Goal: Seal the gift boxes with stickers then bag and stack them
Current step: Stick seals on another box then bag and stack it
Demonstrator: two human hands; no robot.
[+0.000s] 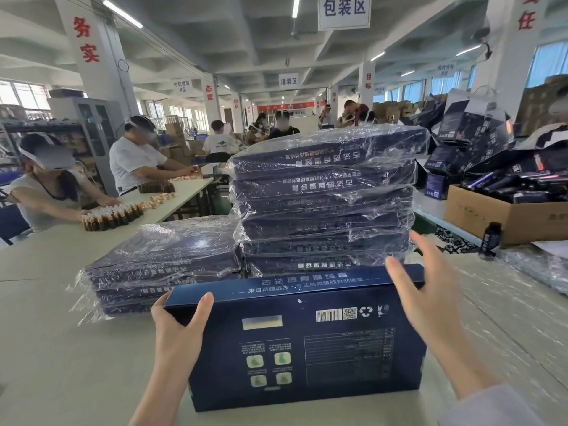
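Navy, barcode-printed gift box (307,342), left fingers (203,305) tight around its corner, right fingers (399,281) apart.

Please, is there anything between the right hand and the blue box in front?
Nothing visible. The open right hand is at the upper right corner of the box; the left hand grips its upper left corner. The tall stack stands behind the box, not between.
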